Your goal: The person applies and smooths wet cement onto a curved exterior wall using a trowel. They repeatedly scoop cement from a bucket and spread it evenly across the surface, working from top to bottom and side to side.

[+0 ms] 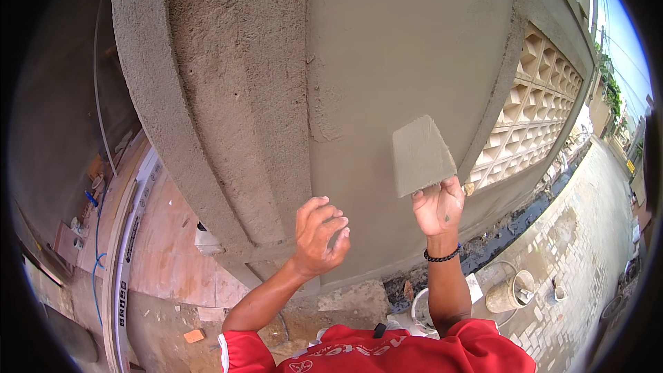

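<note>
My right hand (438, 207) grips the lower edge of a flat, four-sided plastering float (421, 155), its face smeared grey with cement. The float is raised in front of the smooth grey plastered wall (387, 62); whether it touches the wall I cannot tell. A dark beaded bracelet (443, 254) circles my right wrist. To the left, my left hand (321, 233) is up near the wall with nothing in it, its fingers loosely bent and apart.
A rough, ridged column (238, 97) stands at the left. Right of the wall is a panel of pale vent blocks (532, 103). Below are a bucket (510, 290), a small cup (559, 294), a dark wet gutter (511, 229) and paving (559, 262). A long level (128, 249) lies at left.
</note>
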A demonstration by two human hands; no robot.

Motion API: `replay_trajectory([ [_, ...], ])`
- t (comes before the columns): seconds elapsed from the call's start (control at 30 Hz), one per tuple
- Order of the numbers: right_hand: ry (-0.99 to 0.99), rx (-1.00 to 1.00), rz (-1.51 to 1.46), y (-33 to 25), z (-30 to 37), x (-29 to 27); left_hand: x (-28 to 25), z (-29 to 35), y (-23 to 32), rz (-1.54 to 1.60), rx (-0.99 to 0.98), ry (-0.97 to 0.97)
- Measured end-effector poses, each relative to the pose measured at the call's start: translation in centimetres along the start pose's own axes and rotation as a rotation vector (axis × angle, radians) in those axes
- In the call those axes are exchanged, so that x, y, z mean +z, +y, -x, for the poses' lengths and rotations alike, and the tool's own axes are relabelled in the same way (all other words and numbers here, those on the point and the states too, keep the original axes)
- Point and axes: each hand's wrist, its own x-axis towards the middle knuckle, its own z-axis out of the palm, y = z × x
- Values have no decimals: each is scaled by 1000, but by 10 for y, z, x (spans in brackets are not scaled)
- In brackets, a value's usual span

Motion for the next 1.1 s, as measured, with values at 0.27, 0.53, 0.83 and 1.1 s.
replay_trajectory([
  [0.27,133,-300,72,-6,33,-7,-3,-38,-37,-129,0,51],
  [0.53,-208,-194,-42,9,21,-18,-22,-83,-70,-311,122,54],
  [0.83,573,-250,156,46,-6,44,-62,-121,-90,-495,190,106],
  [1.1,222,-560,1387,60,-79,102,-104,-153,-106,-704,280,185],
])
